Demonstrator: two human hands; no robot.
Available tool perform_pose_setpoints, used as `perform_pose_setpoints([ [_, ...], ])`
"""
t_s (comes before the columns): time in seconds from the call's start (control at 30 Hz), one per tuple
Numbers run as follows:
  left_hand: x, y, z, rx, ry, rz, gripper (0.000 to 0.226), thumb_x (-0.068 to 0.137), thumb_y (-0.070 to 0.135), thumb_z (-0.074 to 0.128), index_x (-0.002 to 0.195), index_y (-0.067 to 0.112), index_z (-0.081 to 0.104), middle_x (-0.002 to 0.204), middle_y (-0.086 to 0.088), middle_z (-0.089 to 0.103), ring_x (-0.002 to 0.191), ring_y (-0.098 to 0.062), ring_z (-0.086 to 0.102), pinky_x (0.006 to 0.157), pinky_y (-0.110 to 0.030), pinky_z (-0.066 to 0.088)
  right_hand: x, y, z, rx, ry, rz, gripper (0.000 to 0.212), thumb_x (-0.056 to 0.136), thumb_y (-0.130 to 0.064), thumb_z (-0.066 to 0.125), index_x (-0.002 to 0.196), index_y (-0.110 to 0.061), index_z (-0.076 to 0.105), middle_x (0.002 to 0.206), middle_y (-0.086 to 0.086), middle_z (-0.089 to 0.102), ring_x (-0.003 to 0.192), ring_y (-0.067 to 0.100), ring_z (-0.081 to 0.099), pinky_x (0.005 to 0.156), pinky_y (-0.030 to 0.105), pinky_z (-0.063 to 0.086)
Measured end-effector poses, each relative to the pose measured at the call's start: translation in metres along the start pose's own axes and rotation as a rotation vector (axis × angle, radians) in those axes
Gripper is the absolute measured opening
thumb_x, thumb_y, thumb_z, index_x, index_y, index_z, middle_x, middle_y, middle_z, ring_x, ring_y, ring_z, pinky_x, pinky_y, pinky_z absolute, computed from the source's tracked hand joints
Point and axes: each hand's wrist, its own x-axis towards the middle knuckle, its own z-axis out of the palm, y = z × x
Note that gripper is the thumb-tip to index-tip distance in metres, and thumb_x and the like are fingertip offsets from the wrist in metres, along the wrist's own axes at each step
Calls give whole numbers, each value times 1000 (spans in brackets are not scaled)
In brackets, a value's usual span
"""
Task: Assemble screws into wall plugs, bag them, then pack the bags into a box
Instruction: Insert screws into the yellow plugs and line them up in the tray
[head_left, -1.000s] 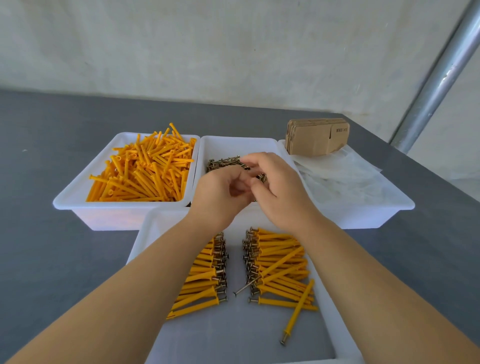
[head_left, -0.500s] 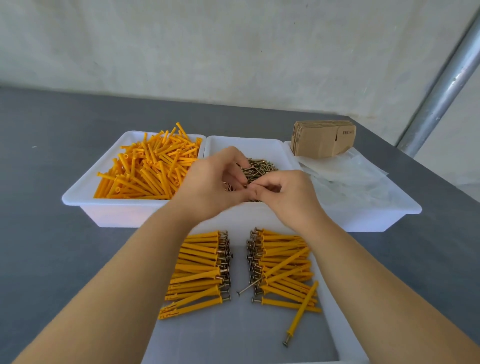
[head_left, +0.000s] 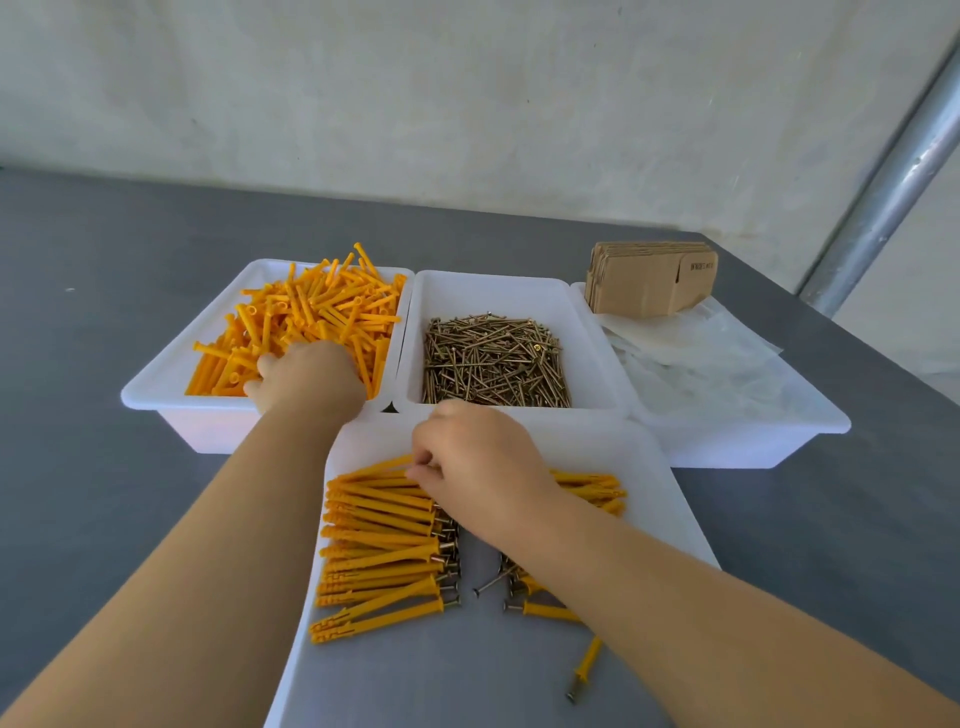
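Observation:
My left hand (head_left: 306, 382) reaches into the left white bin (head_left: 156, 389), fingers down among the loose orange wall plugs (head_left: 311, 306); what it holds is hidden. My right hand (head_left: 478, 462) pinches an assembled orange plug with a screw (head_left: 384, 466) at the top of the left row of assembled plugs (head_left: 384, 545) in the near tray (head_left: 665, 499). A second row of assembled plugs (head_left: 592, 486) lies to the right, partly under my right arm. The middle bin (head_left: 498, 291) holds a pile of brass screws (head_left: 493, 358).
The right bin (head_left: 779, 436) holds clear plastic bags (head_left: 691, 364) and a stack of flat cardboard boxes (head_left: 649, 278). A loose screw (head_left: 491, 582) and a stray assembled plug (head_left: 584, 670) lie in the near tray. A metal pole (head_left: 893, 171) rises at the right of the grey table.
My hands were together over the screw bin. Now the left has moved left into the plug bin, and the right has come down to the near tray with an assembled plug.

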Motion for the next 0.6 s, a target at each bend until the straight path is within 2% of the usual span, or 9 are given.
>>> perform_pose_setpoints([
  [0.17,10,0,8,74,-138,-3,35,98,26,42,130,19,55,139,-10,52,133,-37,41,111,-54,23,9,17,-14,62,217,96,21,93,-37,59,86,-20,70,94,-5,54,78,14,55,62,31,48],
  [0.23,10,1,8,69,-141,21,35,99,27,39,128,18,56,139,-10,53,132,-37,42,112,-55,22,19,34,-19,28,217,207,16,94,-32,58,89,-22,70,97,-6,56,82,14,56,66,30,48],
  [0.3,8,1,8,65,-136,38,33,100,27,37,124,17,57,137,-10,53,131,-37,43,112,-56,20,32,52,-19,31,88,349,16,96,-27,56,105,-24,69,115,-2,58,95,18,59,78,31,48],
  [0.37,7,1,7,62,-131,39,33,101,30,35,120,17,58,135,-9,55,128,-36,45,111,-55,21,48,65,-18,104,-125,470,33,97,-24,56,130,-23,59,138,3,51,118,24,55,97,35,46],
  [0.43,5,1,6,42,-104,42,29,100,29,35,103,15,61,121,-8,60,111,-33,52,108,-53,25,64,71,-19,165,-337,546,50,97,-22,59,145,-18,47,149,5,45,133,27,45,107,35,39],
  [0.5,3,0,6,8,-32,47,24,96,24,40,80,17,57,91,-4,61,77,-25,49,100,-49,29,81,73,-19,93,-545,581,55,96,-26,61,147,-13,45,148,8,46,133,28,46,106,35,40],
  [0.53,2,-1,6,-21,4,46,23,94,21,44,75,18,56,81,-3,58,69,-23,44,98,-48,31,87,74,-16,40,-607,589,53,95,-27,61,144,-11,48,145,10,50,130,28,49,105,36,43],
  [0.6,1,-5,6,-133,90,62,17,90,17,51,81,20,65,79,-2,60,72,-24,50,97,-46,38,95,80,-6,27,-576,616,45,92,-23,64,134,-9,58,136,13,58,124,30,55,103,39,46],
])
